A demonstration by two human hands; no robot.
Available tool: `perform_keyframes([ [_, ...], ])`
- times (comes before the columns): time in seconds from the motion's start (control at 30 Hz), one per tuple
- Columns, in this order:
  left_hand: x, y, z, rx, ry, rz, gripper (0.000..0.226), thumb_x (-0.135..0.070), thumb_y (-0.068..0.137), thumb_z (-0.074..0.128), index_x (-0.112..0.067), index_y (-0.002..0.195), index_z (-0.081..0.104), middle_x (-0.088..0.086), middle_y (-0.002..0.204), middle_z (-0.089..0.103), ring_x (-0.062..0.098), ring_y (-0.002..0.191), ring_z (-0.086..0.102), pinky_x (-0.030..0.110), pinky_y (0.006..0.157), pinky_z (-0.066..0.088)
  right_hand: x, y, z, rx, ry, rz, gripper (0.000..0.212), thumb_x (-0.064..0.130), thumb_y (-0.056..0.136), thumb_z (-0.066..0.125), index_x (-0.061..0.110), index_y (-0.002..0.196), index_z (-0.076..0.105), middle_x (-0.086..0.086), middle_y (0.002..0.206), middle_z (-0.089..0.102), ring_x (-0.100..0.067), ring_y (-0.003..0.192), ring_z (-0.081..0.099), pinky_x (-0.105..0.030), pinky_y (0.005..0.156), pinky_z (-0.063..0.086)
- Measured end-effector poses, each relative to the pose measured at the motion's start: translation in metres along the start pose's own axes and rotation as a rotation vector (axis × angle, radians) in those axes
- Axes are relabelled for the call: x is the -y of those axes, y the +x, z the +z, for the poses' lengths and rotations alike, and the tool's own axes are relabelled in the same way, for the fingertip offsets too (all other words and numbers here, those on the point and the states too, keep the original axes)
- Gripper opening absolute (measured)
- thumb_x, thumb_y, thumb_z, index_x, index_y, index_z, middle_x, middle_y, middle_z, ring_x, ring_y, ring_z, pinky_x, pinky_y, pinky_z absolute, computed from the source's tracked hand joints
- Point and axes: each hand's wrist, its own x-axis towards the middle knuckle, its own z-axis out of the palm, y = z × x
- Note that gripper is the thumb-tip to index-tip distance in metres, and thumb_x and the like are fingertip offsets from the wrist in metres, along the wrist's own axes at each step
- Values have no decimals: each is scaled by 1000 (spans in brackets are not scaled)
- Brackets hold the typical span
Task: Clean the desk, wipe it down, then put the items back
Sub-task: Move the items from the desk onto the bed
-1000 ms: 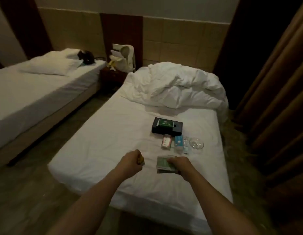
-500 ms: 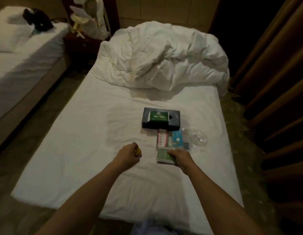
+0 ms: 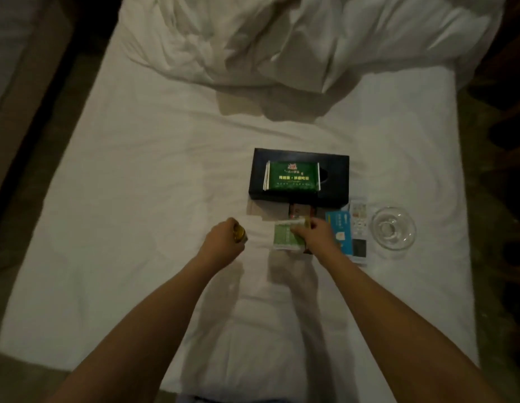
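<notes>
Left hand (image 3: pixel 223 242) fisted on small gold-capped item (image 3: pixel 239 233), mostly hidden; right hand (image 3: pixel 316 237) pinches green packet (image 3: pixel 286 237).

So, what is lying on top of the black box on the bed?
A green packet with printed text lies flat on the black box. It covers most of the lid, so what is beneath it cannot be seen.

You have a green packet (image 3: pixel 286 236) lying flat on the white sheet, just before the black tissue box (image 3: pixel 299 177).
</notes>
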Motion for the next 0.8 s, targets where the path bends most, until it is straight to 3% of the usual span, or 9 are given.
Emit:
perform_keyframes([
  [0.1,-1,40,15,31,19,12,34,-25,87,63,-5,112,52,16,109,61,31,100,56,31,76,40,-3,29,9,-46,6,37,24,13,88,65,3,110,60,-10,100,62,-17,77,59,-18,49,45],
  [0.27,-5,84,34,37,16,-6,28,-20,86,63,-3,106,51,17,104,59,32,95,54,30,68,32,-4,62,31,-116,-35,-32,19,14,85,68,3,100,64,-5,93,62,-19,85,60,-27,71,48],
  [0.47,-5,111,48,-35,-94,44,31,-16,84,63,-3,110,55,18,105,60,35,97,56,32,70,38,-10,73,40,-183,-99,-82,27,21,82,72,-1,92,63,-17,91,66,-26,83,61,-30,66,43],
  [0.6,7,91,44,-58,-88,54,46,-20,86,64,-4,127,47,19,122,51,34,109,52,36,86,40,-16,53,30,-286,-124,-100,39,19,83,71,2,116,58,-10,105,63,-19,94,57,-21,73,40],
  [0.67,14,76,34,-15,-14,48,51,-15,86,63,-5,131,43,18,128,46,34,112,50,37,90,39,-19,32,17,-298,-212,-67,43,18,85,69,-1,121,54,-8,103,57,-17,93,52,-15,68,33],
  [0.73,17,59,20,59,84,49,50,-16,85,63,-6,130,44,17,127,46,34,112,50,37,90,40,-30,7,1,-287,-327,-17,42,13,86,68,-5,121,52,-15,108,58,-20,96,53,-18,67,34],
  [0.8,15,40,4,132,201,78,47,-20,87,62,-8,129,45,15,126,47,30,113,51,34,90,41,-40,-23,-15,-276,-400,19,46,9,85,68,-5,124,50,-21,120,56,-30,110,55,-27,82,42],
])
